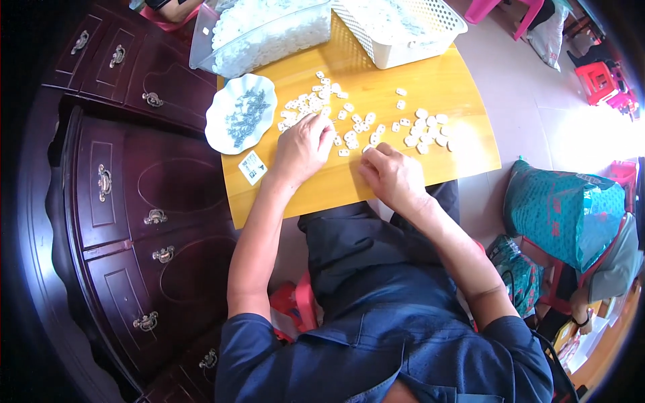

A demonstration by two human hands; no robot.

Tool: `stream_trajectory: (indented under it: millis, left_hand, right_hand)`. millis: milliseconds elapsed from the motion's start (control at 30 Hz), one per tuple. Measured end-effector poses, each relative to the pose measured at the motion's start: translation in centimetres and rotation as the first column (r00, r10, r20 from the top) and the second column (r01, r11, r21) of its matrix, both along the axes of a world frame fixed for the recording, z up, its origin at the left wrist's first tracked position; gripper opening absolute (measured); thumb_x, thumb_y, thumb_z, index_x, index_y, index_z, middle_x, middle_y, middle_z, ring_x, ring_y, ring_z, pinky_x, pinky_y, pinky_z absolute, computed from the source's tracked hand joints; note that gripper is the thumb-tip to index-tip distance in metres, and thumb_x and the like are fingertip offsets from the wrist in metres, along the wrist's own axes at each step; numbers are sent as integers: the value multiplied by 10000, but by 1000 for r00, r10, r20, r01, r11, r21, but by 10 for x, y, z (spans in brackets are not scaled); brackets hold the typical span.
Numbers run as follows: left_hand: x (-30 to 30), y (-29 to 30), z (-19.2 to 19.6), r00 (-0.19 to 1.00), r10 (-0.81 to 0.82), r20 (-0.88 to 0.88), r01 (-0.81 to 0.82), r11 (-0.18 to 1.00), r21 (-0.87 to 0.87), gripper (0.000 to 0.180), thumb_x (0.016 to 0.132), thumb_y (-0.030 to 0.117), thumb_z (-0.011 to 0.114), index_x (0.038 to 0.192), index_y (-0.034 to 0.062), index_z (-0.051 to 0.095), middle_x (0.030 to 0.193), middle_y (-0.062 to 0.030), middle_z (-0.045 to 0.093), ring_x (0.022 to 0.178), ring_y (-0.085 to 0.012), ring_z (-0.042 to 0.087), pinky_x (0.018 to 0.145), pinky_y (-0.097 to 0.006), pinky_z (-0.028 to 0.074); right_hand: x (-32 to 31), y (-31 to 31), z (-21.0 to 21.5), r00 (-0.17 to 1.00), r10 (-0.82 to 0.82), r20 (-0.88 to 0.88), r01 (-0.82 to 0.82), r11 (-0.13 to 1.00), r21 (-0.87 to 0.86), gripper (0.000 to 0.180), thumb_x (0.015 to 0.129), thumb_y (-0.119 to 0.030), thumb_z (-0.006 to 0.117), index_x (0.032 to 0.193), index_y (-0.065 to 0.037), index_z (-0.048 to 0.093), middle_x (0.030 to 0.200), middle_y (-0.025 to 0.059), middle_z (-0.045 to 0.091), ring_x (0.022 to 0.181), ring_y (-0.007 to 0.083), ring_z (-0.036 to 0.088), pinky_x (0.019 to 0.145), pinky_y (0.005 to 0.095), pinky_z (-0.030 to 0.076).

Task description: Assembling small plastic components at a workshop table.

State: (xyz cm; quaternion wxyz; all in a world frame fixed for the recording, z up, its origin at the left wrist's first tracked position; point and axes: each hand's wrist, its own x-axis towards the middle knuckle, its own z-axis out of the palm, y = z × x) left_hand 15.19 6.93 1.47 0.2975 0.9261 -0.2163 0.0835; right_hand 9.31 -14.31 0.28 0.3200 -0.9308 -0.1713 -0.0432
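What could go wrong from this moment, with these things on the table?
The plate seems to overhang the left edge of the table, so a bump might tip it and spill its small grey parts. Loose white pieces lie close to the left hand and right hand; either might sweep some aside.

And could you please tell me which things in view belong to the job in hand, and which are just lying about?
Seemingly part of the job:
- small white pieces
- scalloped dish of small grey parts
- clear tub
- white basket

Probably just about:
- teal bag
- red stool
- dark cabinet

Unclear:
- square card
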Motion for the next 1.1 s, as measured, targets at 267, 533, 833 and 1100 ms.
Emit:
stream_trajectory:
  millis: [267, 533, 833, 1100]
  left_hand:
    - [-35, -18, 8, 998, -16, -56, 11, 997, -80, 82, 940, 97, 627, 950, 30, 582, 852, -147, 612, 786, -359, 635, 690, -429, 511]
    - [-77, -40, 13, 995, -68, -73, 58, 990, -132, 80, 907, 74, 654, 930, 51, 582, 857, -131, 601, 748, -359, 631, 632, -425, 501]
    - [-89, -47, 12, 995, -70, -73, 38, 927, -373, 142, 836, -16, 730, 934, 38, 643, 839, -98, 647, 690, -283, 670, 588, -364, 523]
    - [-87, -50, 5, 987, -86, -133, 14, 885, -466, 37, 906, -10, 644, 920, 14, 620, 807, -93, 630, 626, -187, 616, 560, -290, 485]
  right_hand:
    - [-7, -6, -7, 1000, 5, -15, -3, 992, 124, 128, 919, -182, 653, 960, -78, 590, 846, 128, 663, 756, 360, 683, 669, 436, 558]
    - [-23, -19, -2, 749, 254, -612, 317, 674, 667, 154, 974, -180, 660, 969, -27, 677, 773, 15, 684, 617, 57, 579, 559, 228, 468]
    - [-23, -30, 1, 622, 410, -667, 403, 563, 722, 169, 1029, -221, 612, 983, -70, 671, 785, -31, 652, 631, 20, 527, 583, 171, 433]
    - [-28, -28, -1, 616, 459, -641, 440, 474, 763, 161, 1031, -205, 610, 987, -60, 663, 790, -16, 653, 627, 31, 547, 575, 177, 450]
